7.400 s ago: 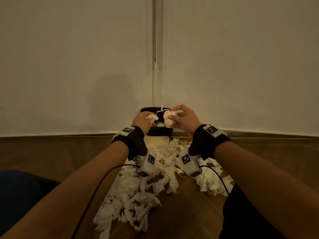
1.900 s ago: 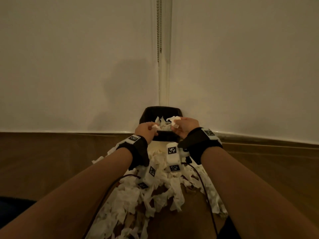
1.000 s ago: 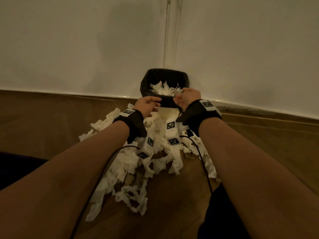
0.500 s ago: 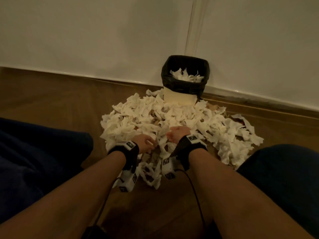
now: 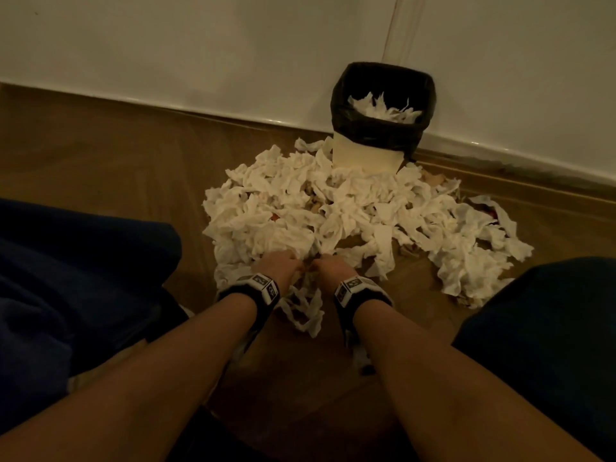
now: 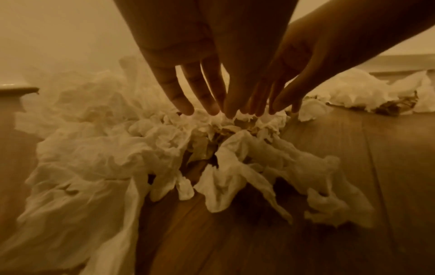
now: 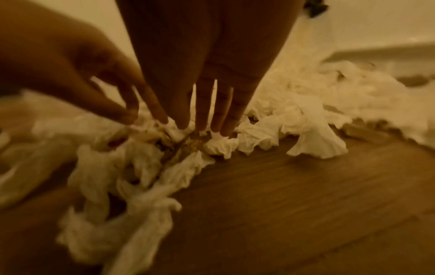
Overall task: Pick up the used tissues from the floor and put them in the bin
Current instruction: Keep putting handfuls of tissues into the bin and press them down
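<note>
Both hands down in crumpled white tissue pile [image 5: 340, 208] on brown wooden floor [image 5: 100, 161].
Left hand [image 5: 280, 266], right hand [image 5: 330, 270]: each grip spread, straight fingertips [image 6: 186, 109] touching tissues; black-lined bin [image 5: 383, 128] well beyond.

One bin [image 5: 383, 128], two hands, and a heap of tissues [image 5: 333, 208] (too many, too tangled to count)

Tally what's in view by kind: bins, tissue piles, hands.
Bin: 1, black liner, some tissues inside
Tissue pile on the floor: 1; single tissues too tangled to count
Hands: 2, left hand and right hand, fingertips in the pile's near edge
Total: 4
</note>
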`<state>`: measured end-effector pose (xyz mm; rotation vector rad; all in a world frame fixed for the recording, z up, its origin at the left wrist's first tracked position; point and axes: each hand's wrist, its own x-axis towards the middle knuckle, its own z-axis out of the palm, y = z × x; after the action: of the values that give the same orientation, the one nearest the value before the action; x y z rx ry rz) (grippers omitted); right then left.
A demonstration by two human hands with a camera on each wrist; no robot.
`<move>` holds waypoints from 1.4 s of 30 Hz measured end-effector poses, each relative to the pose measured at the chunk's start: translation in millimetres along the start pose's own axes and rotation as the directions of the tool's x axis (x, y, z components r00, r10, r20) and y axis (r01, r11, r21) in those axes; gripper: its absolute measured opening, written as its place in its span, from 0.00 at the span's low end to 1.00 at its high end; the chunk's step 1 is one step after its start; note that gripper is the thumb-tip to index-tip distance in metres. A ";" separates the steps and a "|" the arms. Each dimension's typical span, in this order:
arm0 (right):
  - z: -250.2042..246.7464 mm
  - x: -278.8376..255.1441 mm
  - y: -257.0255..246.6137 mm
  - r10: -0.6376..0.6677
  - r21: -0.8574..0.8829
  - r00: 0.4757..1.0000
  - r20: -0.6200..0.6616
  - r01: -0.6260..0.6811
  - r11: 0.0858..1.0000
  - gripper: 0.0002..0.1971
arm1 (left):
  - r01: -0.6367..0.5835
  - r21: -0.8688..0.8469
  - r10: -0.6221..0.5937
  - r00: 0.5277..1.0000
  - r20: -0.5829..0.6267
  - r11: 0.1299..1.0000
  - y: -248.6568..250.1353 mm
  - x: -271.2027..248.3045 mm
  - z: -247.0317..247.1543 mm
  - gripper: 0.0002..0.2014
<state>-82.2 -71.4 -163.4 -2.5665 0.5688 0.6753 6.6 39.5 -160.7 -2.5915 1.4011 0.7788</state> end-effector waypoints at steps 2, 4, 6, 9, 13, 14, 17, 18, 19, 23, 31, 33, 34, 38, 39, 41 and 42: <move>5.3 0.8 1.2 -0.041 -0.073 0.998 0.042 0.044 0.996 0.19 | 0.009 0.068 -0.011 1.000 0.026 0.998 1.8 3.2 5.2 0.15; 9.4 -0.2 1.4 -0.045 -0.106 0.997 0.055 0.051 0.993 0.21 | 0.040 0.096 -0.045 0.998 0.046 0.995 2.2 5.3 9.5 0.15; 12.0 -1.9 0.4 -0.048 -0.114 0.997 0.064 0.055 0.992 0.21 | 0.048 0.121 -0.055 0.997 0.058 0.991 2.9 7.6 12.0 0.16; 15.2 -0.8 -2.5 -0.064 -0.157 0.996 0.066 0.073 0.985 0.21 | 0.071 0.094 -0.077 0.995 0.066 0.993 1.5 12.8 13.8 0.16; 20.1 1.1 -6.6 -0.054 -0.195 0.999 0.009 0.054 0.979 0.20 | 0.072 0.017 -0.073 0.995 0.061 0.997 -0.9 16.1 23.0 0.17; 21.6 1.5 -7.5 -0.048 -0.188 0.999 -0.002 0.047 0.981 0.20 | 0.058 0.010 -0.059 0.996 0.065 0.998 -1.1 16.9 25.9 0.19; 26.1 2.1 -8.7 -0.018 -0.140 1.000 -0.007 0.017 0.990 0.20 | 0.036 0.021 -0.038 0.994 0.098 0.999 0.7 18.6 32.6 0.27; 27.3 2.4 -8.4 -0.006 -0.128 1.000 -0.004 0.006 0.992 0.20 | 0.032 0.041 -0.036 0.995 0.093 0.999 1.9 18.9 34.3 0.28; 28.0 2.4 -7.8 0.003 -0.124 1.000 0.002 -0.003 0.992 0.19 | 0.030 0.052 -0.034 0.996 0.086 0.998 3.1 19.1 35.7 0.28; 27.2 5.8 -1.0 0.067 -0.137 0.995 0.069 -0.058 0.989 0.19 | 0.010 0.002 -0.010 0.996 0.085 1.000 4.3 21.8 35.3 0.21; 4.4 5.6 10.4 0.192 0.011 0.981 0.033 -0.192 0.981 0.15 | 0.014 -0.235 -0.029 0.998 -0.059 0.972 7.7 12.3 12.1 0.09; -8.7 1.7 11.7 0.229 0.094 0.973 0.034 -0.232 0.968 0.15 | 0.001 -0.262 -0.021 0.997 -0.073 0.965 6.8 11.0 4.1 0.08; -13.2 -1.5 13.4 0.233 0.123 0.972 0.029 -0.235 0.964 0.14 | 0.005 -0.280 -0.031 0.996 -0.088 0.960 6.5 9.6 0.8 0.07; -25.0 -15.0 20.3 0.235 0.240 0.969 -0.077 -0.211 0.948 0.12 | 0.030 -0.314 -0.078 0.987 -0.142 0.949 6.9 2.6 -9.1 0.10; -28.0 -18.3 21.2 0.239 0.272 0.966 -0.095 -0.206 0.940 0.13 | 0.030 -0.317 -0.080 0.986 -0.148 0.948 7.6 0.9 -12.0 0.14; -34.2 -23.4 23.0 0.259 0.343 0.959 -0.115 -0.206 0.916 0.12 | 0.034 -0.339 -0.093 0.983 -0.161 0.940 9.8 -1.4 -19.0 0.20; -37.1 -26.0 24.0 0.268 0.381 0.955 -0.125 -0.203 0.902 0.12 | 0.037 -0.347 -0.104 0.979 -0.176 0.937 11.1 -1.7 -22.8 0.24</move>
<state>-101.0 -102.3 -127.0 -2.2354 0.9797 0.3737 5.8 27.2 -138.4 -3.0376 1.3086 0.8489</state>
